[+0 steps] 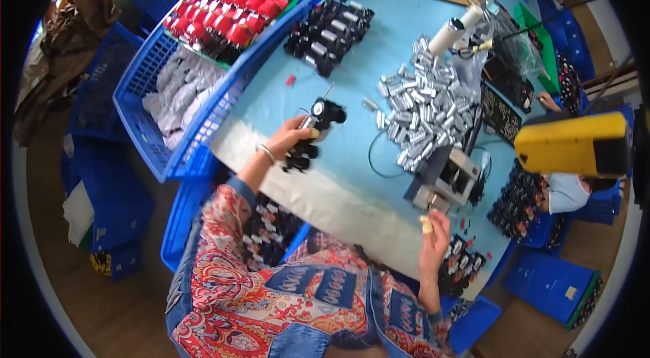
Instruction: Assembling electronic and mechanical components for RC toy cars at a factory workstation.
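Note:
My left hand [292,136] is closed round a black toy car chassis [329,113] with dark wheels, above the table's near left part. Under that hand, more black wheeled parts [298,157] show; I cannot tell whether they belong to the same piece. My right hand [435,243] is at the near edge, fingers pinched, with pale yellow covers on its fingertips. Just beyond them stands a small grey machine [455,175] with a silver block in front. Whatever the right fingers hold is too small to make out. Beyond the machine lies a heap of small silver metal pieces [433,97].
Rows of black chassis [330,29] stand at the back of the blue table [264,97]. A blue crate [145,73] at left holds red toy bodies [227,12] and white bags. More chassis [518,199] sit at right, near a yellow object [575,144] and a co-worker.

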Motion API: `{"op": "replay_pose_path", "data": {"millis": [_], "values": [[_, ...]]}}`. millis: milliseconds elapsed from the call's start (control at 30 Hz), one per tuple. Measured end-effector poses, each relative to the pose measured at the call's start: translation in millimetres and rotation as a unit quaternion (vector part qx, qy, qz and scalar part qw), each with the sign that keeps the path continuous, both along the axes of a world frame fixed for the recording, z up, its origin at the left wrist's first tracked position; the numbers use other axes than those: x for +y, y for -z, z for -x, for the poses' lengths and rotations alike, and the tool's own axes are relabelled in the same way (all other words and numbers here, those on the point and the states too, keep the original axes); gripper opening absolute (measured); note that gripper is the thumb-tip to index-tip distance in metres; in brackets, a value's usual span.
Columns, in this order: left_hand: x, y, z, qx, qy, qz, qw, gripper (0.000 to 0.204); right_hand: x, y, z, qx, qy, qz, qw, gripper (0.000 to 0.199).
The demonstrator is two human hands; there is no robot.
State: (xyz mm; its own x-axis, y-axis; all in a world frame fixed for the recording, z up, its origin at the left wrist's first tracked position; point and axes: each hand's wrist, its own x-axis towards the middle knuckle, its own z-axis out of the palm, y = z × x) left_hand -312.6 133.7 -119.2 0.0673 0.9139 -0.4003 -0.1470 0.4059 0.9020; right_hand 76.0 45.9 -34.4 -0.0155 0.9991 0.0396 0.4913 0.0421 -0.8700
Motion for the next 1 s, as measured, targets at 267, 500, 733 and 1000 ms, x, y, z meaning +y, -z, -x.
{"op": "replay_pose_path", "data": {"millis": [267, 500, 733, 1000], "values": [[156.1, 37.1, 122.9, 0.600, 0.284, -0.157, 0.731, 0.041, -69.4, 67.5, -19.9, -0.082, 0.162, 0.105, 0.978, 0.016], [196.1, 69.6, 97.1, 0.650, 0.149, -0.332, 0.667, 0.035, -100.0, 79.5, -42.1, -0.214, 0.164, 0.098, 0.958, 0.016], [21.1, 106.0, -79.8, 0.378, 0.207, -0.278, 0.859, 0.051, -164.1, 135.4, -161.1, -0.219, 0.325, 0.085, 0.916, 0.016], [-145.0, 93.8, -479.8, 0.219, 0.244, -0.102, 0.939, 0.085, -165.8, 160.2, -349.0, -0.309, 0.430, 0.125, 0.839, 0.034]]}}
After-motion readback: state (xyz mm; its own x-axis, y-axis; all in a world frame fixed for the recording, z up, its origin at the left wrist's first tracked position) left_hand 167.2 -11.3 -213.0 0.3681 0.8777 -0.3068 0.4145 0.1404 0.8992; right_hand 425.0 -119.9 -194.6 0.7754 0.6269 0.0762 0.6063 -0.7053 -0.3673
